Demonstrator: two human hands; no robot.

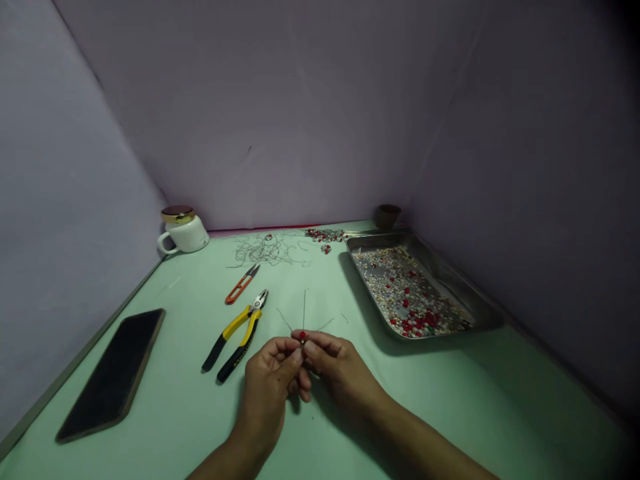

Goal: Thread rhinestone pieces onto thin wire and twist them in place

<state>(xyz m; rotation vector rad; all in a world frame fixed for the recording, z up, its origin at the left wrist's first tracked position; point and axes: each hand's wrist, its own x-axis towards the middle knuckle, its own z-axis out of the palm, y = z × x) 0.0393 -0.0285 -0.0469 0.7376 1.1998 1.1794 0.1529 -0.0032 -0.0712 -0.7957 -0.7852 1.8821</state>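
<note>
My left hand [274, 369] and my right hand [342, 365] meet at the near middle of the table, fingertips almost touching. Between them they pinch a small beaded wire piece with a red bead [303, 335] on top. Thin wire ends [305, 310] stick out from it, away from me and to both sides. The fingers partly hide the lower beads. Left of my hands lie pliers [245, 331] with yellow and black handles, jaws pointing away. Beyond them rest orange thread snips [243, 285].
At the right stands a metal tray [373, 300] of red, white and gold beads. A wire tangle [265, 251], beaded pieces [325, 235] and a brown pot [387, 216] lie at the back. A lidded white mug [187, 235] and a phone [114, 373] are at the left.
</note>
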